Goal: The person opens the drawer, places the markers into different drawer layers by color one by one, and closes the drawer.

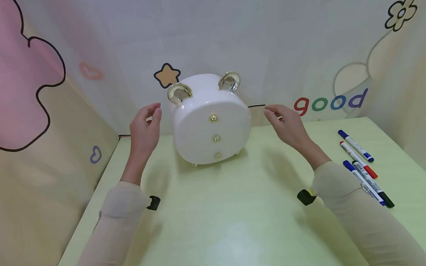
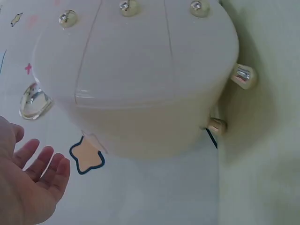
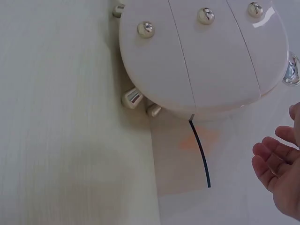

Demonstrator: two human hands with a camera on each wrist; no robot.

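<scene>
See white rounded box (image 1: 205, 129) at far middle of table (image 1: 220, 220), upright on short metallic feet (image 3: 132, 98), between both hands. Note two gold-rimmed ears (image 1: 229, 82) on top, one left, one right. Also three shiny round knobs (image 1: 216, 138) in a vertical row down the near face, one per section, with thin seams (image 3: 182, 51) dividing the sections.

Have left hand (image 1: 146, 130) raised just left of box, fingers loosely bent, gripping nothing, clear of box side. Have right hand (image 1: 287, 123) raised to right of box, fingers likewise relaxed and slightly bent, gripping nothing, apart from box, with a wider gap than on left. In right wrist view, see right hand cut off partly by the frame edge. Hold both hands above the table, well apart from each other, with light sleeves (image 1: 113, 224) reaching in from near left and near right. See small dark piece (image 1: 306, 197) by each cuff.

At right of table, count four markers (image 1: 356, 145) lying in a loose slanted group: two with blue caps, one red, one black. Find the nearer ones close beside right sleeve in head view.

Behind box, see pale backdrop (image 1: 266, 47) with printed orange star (image 1: 167, 75) just left of box, colored word "good" (image 1: 332, 102) to right, outlined flower (image 1: 401, 12) at far right, pink patch (image 1: 18, 78) at left.
</scene>
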